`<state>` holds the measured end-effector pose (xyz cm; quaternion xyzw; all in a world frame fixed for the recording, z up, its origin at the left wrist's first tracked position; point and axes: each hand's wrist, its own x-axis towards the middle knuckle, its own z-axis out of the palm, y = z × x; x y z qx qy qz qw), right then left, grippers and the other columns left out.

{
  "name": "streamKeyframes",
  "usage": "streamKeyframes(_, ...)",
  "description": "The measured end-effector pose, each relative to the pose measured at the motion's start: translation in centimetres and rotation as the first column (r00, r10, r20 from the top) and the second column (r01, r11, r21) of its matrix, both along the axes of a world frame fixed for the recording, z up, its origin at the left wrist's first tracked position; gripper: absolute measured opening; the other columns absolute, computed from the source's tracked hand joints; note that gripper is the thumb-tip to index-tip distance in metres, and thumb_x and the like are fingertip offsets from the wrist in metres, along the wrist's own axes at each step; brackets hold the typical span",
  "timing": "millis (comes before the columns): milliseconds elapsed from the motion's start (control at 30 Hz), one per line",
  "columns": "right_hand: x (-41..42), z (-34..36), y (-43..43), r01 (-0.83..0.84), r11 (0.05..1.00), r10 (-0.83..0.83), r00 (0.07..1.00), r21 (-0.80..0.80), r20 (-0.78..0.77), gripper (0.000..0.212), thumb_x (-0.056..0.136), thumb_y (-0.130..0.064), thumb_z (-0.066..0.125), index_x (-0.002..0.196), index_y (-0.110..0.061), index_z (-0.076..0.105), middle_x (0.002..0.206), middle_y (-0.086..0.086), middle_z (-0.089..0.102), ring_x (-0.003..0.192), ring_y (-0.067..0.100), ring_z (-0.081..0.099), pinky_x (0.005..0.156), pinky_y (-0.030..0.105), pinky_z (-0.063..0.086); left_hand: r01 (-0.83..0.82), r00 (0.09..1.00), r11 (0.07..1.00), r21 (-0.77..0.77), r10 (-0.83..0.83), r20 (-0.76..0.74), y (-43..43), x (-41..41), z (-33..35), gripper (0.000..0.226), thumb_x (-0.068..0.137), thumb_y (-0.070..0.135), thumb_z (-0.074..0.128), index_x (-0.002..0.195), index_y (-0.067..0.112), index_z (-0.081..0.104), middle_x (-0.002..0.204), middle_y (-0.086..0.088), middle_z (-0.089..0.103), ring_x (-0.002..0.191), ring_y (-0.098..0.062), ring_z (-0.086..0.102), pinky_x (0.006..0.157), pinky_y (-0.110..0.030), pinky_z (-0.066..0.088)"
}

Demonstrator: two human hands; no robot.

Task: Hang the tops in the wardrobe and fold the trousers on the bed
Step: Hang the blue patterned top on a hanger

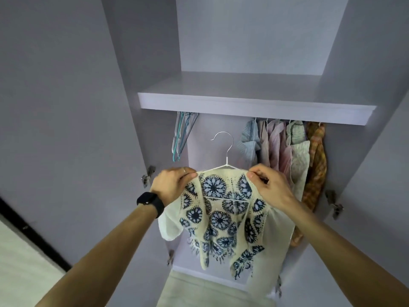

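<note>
A cream top with blue flower medallions (221,220) hangs on a white wire hanger (226,151) in front of the open wardrobe. My left hand (171,183), with a black watch on the wrist, pinches the top's left shoulder at the hanger's end. My right hand (269,185) pinches the right shoulder the same way. The hanger's hook points up, below the shelf and apart from the rail, which is hidden behind the shelf edge.
A lilac shelf (254,107) spans the wardrobe above the hanging space. Several empty hangers (181,136) hang at the left. Several tops (287,147) hang at the right. Both doors stand open with hinges (148,173) showing. A beige surface (199,291) lies below.
</note>
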<state>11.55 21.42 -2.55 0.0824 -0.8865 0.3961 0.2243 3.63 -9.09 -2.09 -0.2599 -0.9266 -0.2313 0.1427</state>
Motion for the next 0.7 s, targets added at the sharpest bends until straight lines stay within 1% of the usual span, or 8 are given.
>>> streamKeyframes(100,0.2,-0.9,0.5,0.004,0.999,-0.005,0.999,0.034,0.035,0.006,0.097,-0.025,0.065,0.094,-0.03,0.065,0.084,-0.016,0.068,0.082,0.005,0.064,0.074,0.02,0.05,-0.009,0.993,0.996,-0.088,0.019,0.118,0.2,0.9,-1.0,0.039,0.1,0.061,0.037,0.119,0.038,0.062,0.101,0.01,0.07,0.091,-0.016,0.067,0.076,-0.031,0.055)
streamKeyframes(200,0.3,-1.9,0.0,-0.018,1.0,0.018,0.999,0.009,0.045,0.012,0.096,-0.02,0.066,0.092,-0.031,0.064,0.082,-0.019,0.066,0.077,0.003,0.062,0.07,0.01,0.044,0.07,0.988,0.998,0.002,-0.07,0.137,2.1,1.8,-0.5,0.04,0.097,0.064,0.043,0.129,0.043,0.055,0.114,0.014,0.067,0.102,-0.01,0.063,0.086,-0.029,0.053)
streamKeyframes(267,0.2,-2.3,-0.5,-0.022,1.0,0.022,0.999,-0.005,0.05,0.01,0.097,-0.02,0.066,0.091,-0.028,0.065,0.078,-0.021,0.064,0.072,0.002,0.06,0.067,0.009,0.042,0.133,0.985,0.991,0.001,-0.133,0.109,3.7,2.2,0.4,0.037,0.097,0.059,0.047,0.128,0.04,0.057,0.118,0.011,0.068,0.109,-0.011,0.062,0.09,-0.031,0.052)
streamKeyframes(367,0.2,-2.7,-1.0,-0.043,0.999,0.044,0.995,-0.021,0.09,0.005,0.098,-0.023,0.064,0.093,-0.024,0.066,0.079,-0.02,0.064,0.073,0.001,0.059,0.068,0.011,0.043,0.165,0.973,0.986,0.025,-0.167,0.162,6.0,2.6,1.5,0.035,0.098,0.056,0.051,0.12,0.032,0.061,0.112,0.01,0.071,0.103,-0.011,0.066,0.084,-0.032,0.055)
streamKeyframes(500,1.0,-3.4,-0.9,-0.041,0.999,0.042,0.997,-0.013,0.06,0.007,0.098,-0.028,0.063,0.097,-0.023,0.068,0.084,-0.015,0.068,0.08,0.007,0.065,0.073,0.022,0.051,0.163,0.945,0.973,0.161,-0.201,0.259,8.0,3.0,1.7,0.016,0.099,0.042,0.057,0.105,0.028,0.061,0.08,0.01,0.067,0.072,-0.008,0.065,0.073,-0.029,0.054)
streamKeyframes(567,1.6,-3.8,-0.3,-0.021,0.999,0.017,0.998,0.051,0.066,0.017,0.098,-0.039,0.06,0.102,-0.026,0.07,0.09,-0.017,0.069,0.085,0.004,0.067,0.077,0.024,0.054,0.129,0.958,0.979,0.161,-0.165,0.236,8.2,3.2,1.4,0.014,0.101,0.034,0.056,0.09,0.027,0.062,0.079,0.005,0.069,0.072,-0.015,0.063,0.074,-0.036,0.054)
streamKeyframes(633,2.1,-4.0,0.4,0.015,0.991,-0.028,0.995,0.13,0.099,0.026,0.097,-0.049,0.056,0.106,-0.029,0.07,0.095,-0.017,0.07,0.087,0.001,0.066,0.079,0.029,0.055,0.081,0.966,0.987,0.142,-0.113,0.232,8.4,3.3,1.0,0.017,0.101,0.031,0.056,0.091,0.023,0.067,0.083,0.002,0.072,0.076,-0.019,0.065,0.076,-0.037,0.055)
streamKeyframes(700,2.5,-4.3,0.5,0.026,0.984,-0.043,0.994,0.176,0.098,0.027,0.097,-0.048,0.057,0.113,-0.03,0.071,0.103,-0.015,0.07,0.093,0.003,0.066,0.082,0.031,0.055,0.056,0.97,0.986,0.156,-0.091,0.226,8.4,3.4,0.4,0.017,0.1,0.03,0.058,0.095,0.021,0.071,0.087,0.002,0.074,0.079,-0.02,0.066,0.076,-0.036,0.055)
